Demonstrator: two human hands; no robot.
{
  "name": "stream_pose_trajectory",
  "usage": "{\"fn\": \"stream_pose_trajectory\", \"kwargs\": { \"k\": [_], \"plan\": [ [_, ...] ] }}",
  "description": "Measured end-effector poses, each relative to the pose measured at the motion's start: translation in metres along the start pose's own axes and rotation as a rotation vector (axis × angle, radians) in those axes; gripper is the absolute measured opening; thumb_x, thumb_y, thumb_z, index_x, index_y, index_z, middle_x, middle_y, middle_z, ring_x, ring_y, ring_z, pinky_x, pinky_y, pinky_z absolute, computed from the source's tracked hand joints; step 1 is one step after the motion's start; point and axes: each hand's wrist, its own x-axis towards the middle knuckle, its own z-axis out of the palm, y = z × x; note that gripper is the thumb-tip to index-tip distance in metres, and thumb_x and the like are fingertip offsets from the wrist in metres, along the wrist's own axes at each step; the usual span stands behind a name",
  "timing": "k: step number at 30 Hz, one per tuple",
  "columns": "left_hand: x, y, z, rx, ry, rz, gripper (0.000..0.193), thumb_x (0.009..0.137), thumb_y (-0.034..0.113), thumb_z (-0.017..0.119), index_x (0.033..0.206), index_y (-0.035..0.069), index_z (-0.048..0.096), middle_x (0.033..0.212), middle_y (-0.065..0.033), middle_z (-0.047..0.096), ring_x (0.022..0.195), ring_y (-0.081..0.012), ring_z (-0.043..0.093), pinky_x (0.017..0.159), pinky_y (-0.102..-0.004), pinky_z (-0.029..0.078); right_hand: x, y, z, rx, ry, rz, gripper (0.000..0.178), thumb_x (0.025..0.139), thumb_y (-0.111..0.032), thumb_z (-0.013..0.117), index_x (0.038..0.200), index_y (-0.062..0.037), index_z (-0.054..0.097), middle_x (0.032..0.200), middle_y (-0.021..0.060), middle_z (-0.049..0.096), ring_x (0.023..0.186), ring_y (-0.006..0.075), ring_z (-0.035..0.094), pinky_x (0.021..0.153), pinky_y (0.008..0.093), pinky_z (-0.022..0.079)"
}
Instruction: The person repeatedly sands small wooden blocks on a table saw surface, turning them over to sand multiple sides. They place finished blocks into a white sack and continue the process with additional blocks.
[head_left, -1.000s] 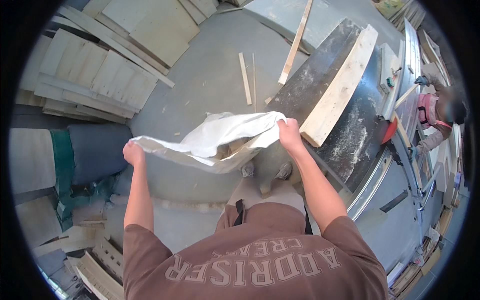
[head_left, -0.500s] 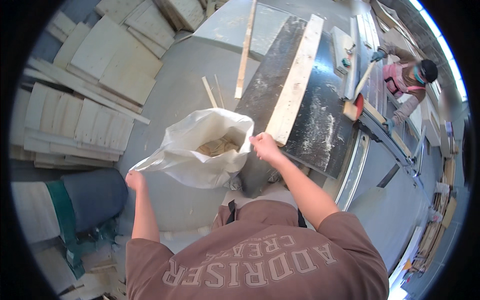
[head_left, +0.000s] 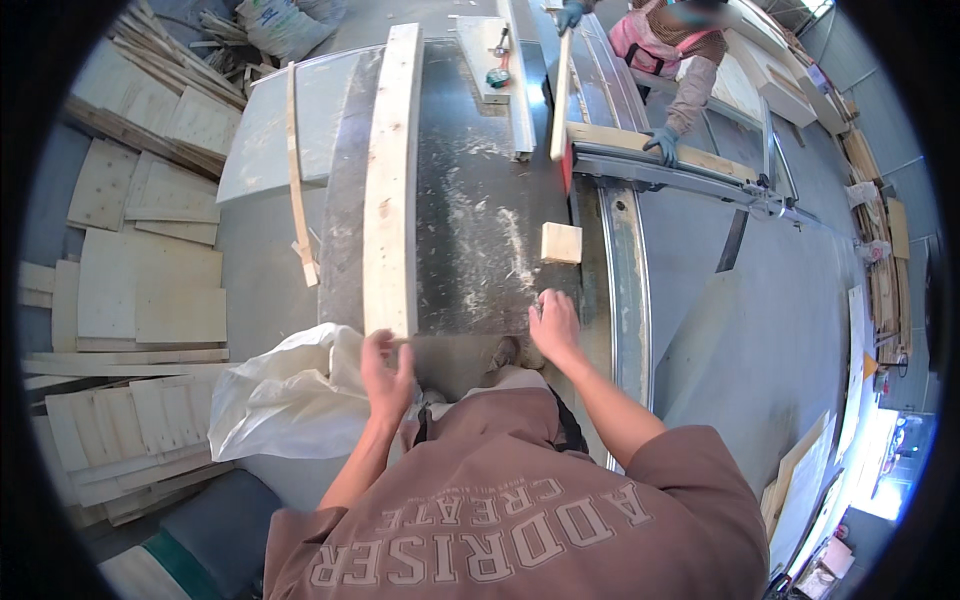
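Note:
My left hand [head_left: 387,376] is open, its fingers loosely apart, at the near end of a long pale wooden beam [head_left: 391,170]. Whether the fingertips touch the beam I cannot tell. Beside that hand, to the left, slumps a white woven sack [head_left: 290,392], its mouth not visible. My right hand [head_left: 556,326] is empty with fingers slightly bent and apart, above the near edge of a dark, sawdust-streaked machine table [head_left: 465,230]. Just beyond it on the table lies a short wooden block [head_left: 561,243].
A co-worker's gloved hand [head_left: 662,146] rests at a wooden piece [head_left: 700,150] along the saw fence, near a red guard [head_left: 567,168]. A thin wooden strip [head_left: 296,180] leans on the grey side table [head_left: 250,140]. Stacked boards [head_left: 150,285] line the left; a metal rail [head_left: 627,290] runs right.
Both hands have let go of the sack, which has sagged at my left. My view has turned right toward the table. A cut block now lies on the table, apart from the saw.

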Motion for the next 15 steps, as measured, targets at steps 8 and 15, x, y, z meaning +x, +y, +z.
{"fn": "stream_pose_trajectory", "kwargs": {
  "k": [8,15],
  "plan": [
    [0.036,0.070,0.088,-0.060,-0.378,-0.021,0.032,0.097,0.010,0.075,0.125,-0.001,0.066,0.111,-0.0151,0.074,0.099,-0.0264,0.070,0.089,-0.0392,0.057,0.150,0.083,-0.023,-0.450,0.043,-0.391,0.092,0.075,-0.018,0.089,0.152,0.0041,0.045,0.139,0.0185,0.057,0.134,0.0368,0.052,0.119,0.0465,0.039],
    [0.051,0.062,0.093,-0.104,-0.395,-0.172,0.025,0.099,0.010,0.073,0.121,-0.001,0.068,0.103,-0.0134,0.075,0.089,-0.0223,0.071,0.082,-0.0368,0.058,0.201,0.098,-0.009,-0.471,-0.282,-0.315,0.093,0.062,-0.022,0.095,0.141,0.0026,0.052,0.133,0.0185,0.058,0.132,0.0372,0.054,0.114,0.0445,0.043]
  ]
}}
